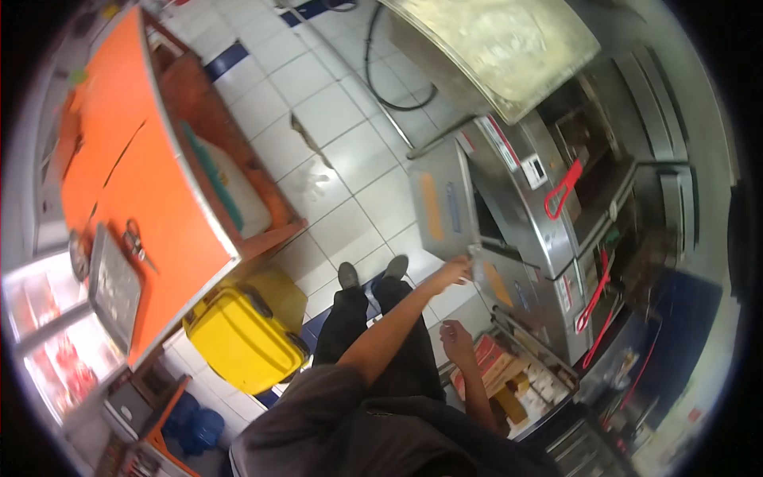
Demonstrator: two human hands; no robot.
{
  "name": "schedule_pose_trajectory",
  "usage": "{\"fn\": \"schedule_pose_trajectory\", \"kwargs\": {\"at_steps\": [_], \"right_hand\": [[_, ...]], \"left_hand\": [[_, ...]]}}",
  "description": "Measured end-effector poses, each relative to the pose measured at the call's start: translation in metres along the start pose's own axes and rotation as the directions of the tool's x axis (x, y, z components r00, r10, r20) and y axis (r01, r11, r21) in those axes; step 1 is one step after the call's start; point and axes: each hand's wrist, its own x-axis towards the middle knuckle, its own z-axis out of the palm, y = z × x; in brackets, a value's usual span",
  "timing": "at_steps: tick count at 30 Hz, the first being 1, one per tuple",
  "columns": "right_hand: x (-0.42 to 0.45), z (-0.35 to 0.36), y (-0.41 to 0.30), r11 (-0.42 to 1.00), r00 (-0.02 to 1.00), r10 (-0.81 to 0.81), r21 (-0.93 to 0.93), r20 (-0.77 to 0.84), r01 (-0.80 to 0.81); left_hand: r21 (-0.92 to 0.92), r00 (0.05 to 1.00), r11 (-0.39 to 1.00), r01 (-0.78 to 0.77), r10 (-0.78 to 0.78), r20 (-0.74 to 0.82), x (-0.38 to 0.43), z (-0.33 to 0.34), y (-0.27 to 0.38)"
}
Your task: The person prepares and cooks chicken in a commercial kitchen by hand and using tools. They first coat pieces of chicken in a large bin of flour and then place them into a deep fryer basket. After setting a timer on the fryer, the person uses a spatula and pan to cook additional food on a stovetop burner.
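My left hand (453, 274) reaches forward and grips the edge of a metal cabinet door (440, 200), close to its handle. That door stands ajar on the front of a stainless steel deep fryer (545, 226), with a dark gap behind it. A second cabinet door (506, 286) is nearer to me, by the same hand. My right hand (458, 341) hangs lower, its fingers loosely curled and nothing visible in it. Just beyond that hand lies a printed cardboard box (492, 364) on a low shelf (563, 387), with several pale packages (533, 384).
Red-handled fryer baskets (563, 189) rest on the fryer. A whitish-topped metal table (495, 47) stands ahead. At left, an orange counter (149, 197) bears scissors (137, 241) and a metal tray (116, 286). A yellow bin (244, 340) stands beside it on the tiled floor (334, 208).
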Motion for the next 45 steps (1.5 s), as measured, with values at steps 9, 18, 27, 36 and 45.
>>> {"fn": "schedule_pose_trajectory", "kwargs": {"at_steps": [9,18,27,36,45], "right_hand": [[0.044,-0.138,-0.224,0.734,0.916,-0.318,0.548,-0.245,0.402],[0.196,-0.251,-0.34,0.564,0.775,-0.176,0.583,-0.607,0.584],[0.29,-0.318,-0.353,0.686,0.851,0.094,0.653,-0.516,0.32],[0.211,-0.172,-0.407,0.651,0.988,-0.021,0.747,-0.155,0.131],[0.251,-0.051,-0.58,0.668,0.986,-0.042,0.738,0.159,-0.09]], "left_hand": [[0.119,0.752,0.931,-0.346,0.351,-0.558,-0.021,-0.024,0.174],[0.432,0.429,0.708,-0.559,0.693,-0.58,-0.072,0.046,0.466],[0.549,0.324,0.64,-0.537,0.758,-0.566,-0.098,0.007,0.482],[0.557,0.217,0.748,-0.361,0.648,-0.73,-0.307,-0.143,0.513],[0.478,0.037,0.789,-0.386,0.531,-0.847,-0.442,-0.232,0.552]]}}
